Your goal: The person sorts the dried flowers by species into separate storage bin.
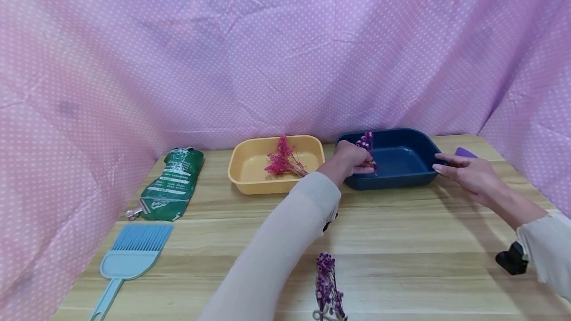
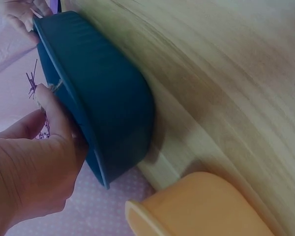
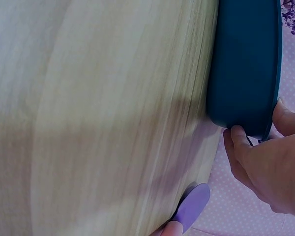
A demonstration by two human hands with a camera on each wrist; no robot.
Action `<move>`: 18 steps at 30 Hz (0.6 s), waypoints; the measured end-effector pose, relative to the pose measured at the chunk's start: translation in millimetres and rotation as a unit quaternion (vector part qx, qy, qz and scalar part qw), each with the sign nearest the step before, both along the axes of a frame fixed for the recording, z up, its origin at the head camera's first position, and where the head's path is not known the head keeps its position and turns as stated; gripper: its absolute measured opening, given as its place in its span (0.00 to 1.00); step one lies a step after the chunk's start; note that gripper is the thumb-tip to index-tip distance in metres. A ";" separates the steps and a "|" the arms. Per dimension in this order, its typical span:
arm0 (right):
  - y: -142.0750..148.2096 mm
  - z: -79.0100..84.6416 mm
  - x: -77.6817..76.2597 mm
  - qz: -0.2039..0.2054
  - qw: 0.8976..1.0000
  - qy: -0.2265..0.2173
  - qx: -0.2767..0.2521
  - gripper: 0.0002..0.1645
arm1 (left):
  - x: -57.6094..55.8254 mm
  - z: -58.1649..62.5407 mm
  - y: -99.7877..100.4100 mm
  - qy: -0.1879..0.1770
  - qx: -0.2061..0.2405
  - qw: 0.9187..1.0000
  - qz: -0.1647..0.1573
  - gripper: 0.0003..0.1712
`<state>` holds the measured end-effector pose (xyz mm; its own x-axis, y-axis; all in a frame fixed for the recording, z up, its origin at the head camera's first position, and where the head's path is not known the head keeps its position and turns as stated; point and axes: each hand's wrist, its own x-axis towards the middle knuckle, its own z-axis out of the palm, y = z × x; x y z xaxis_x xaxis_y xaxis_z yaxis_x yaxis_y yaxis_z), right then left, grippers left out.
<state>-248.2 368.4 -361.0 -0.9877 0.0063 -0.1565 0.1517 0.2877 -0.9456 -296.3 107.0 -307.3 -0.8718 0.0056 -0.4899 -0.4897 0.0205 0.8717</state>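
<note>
My left hand [image 1: 357, 162] [image 2: 49, 123] pinches a purple flower sprig [image 1: 367, 141] [image 2: 32, 83] at the left rim of a dark blue tray [image 1: 401, 181] [image 2: 108, 108] [image 3: 243, 64]. The sprig's blossoms stick up above the rim, and they also show at the far end of the tray in the right wrist view [image 3: 292, 17]. My right hand [image 1: 446, 165] [image 3: 258, 142] holds the tray's right corner, thumb over the rim and fingers against the outer wall. The tray's floor looks bare.
A yellow tray [image 1: 250, 182] [image 2: 201, 206] with pink flowers [image 1: 283, 160] stands left of the blue one. A purple flower bunch [image 1: 327, 284] lies near the front edge. At the left lie a green bag [image 1: 171, 185] and a light blue brush [image 1: 134, 251]. A purple object [image 1: 466, 152] [image 3: 194, 206] lies behind my right hand. Pink dotted cloth encloses the table.
</note>
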 end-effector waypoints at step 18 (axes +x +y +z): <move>-0.2 2.0 0.2 -0.003 1.000 0.000 0.022 0.19 | 4.0 3.0 -21.2 0.024 0.009 0.999 -0.038 0.11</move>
<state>-248.1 368.3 -359.0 -0.9876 0.0183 -0.1557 0.1530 0.3289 -0.9319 -292.3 85.9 -304.3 -0.8913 0.0805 -0.4462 -0.4444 0.0404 0.8949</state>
